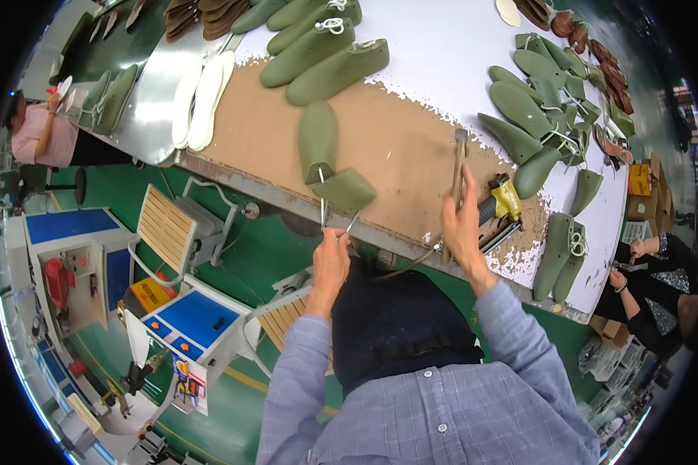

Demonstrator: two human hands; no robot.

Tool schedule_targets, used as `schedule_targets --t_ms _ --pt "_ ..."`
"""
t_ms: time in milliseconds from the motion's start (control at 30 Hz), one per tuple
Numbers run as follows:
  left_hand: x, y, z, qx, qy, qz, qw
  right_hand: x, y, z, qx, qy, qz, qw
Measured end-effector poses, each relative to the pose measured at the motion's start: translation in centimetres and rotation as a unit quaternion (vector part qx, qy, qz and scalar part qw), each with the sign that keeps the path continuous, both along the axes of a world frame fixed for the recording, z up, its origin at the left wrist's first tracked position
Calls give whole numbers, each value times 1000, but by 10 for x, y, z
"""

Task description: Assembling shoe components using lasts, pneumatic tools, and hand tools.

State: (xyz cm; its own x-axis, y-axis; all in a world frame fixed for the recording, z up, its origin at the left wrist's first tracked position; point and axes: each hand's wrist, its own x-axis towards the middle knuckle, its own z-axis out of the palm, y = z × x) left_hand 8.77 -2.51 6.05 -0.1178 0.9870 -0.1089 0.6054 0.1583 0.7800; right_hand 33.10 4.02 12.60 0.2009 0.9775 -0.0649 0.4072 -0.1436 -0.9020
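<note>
Head view, hammer (458, 161): our R hand (461, 226) half-curled round it, L of nail gun (506, 198); prob. head-heavy, grip low.
Metal tool (323, 204): our L hand (331, 260) closed on it, farther L; prob. slick.

The nail gun (507, 197) was yellow and black; left of it, the hammer's handle (457, 172) was brown, two shoe lasts (318, 133) olive green; below it, the shirt (434, 415) was blue-grey, pale-checked.
</note>
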Motion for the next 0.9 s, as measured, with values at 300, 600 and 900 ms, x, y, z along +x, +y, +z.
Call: schedule_targets --t_ms 300,600,900 --pt "-8 10 9 -104 -54 -22 993 -38 -73 8 -76 -65 297 950" --pt "-13 -3 9 133 75 -45 987 -50 -75 6 -108 -75 306 943" --pt "-11 8 10 114 40 2 993 -46 -70 4 -25 -84 281 956"
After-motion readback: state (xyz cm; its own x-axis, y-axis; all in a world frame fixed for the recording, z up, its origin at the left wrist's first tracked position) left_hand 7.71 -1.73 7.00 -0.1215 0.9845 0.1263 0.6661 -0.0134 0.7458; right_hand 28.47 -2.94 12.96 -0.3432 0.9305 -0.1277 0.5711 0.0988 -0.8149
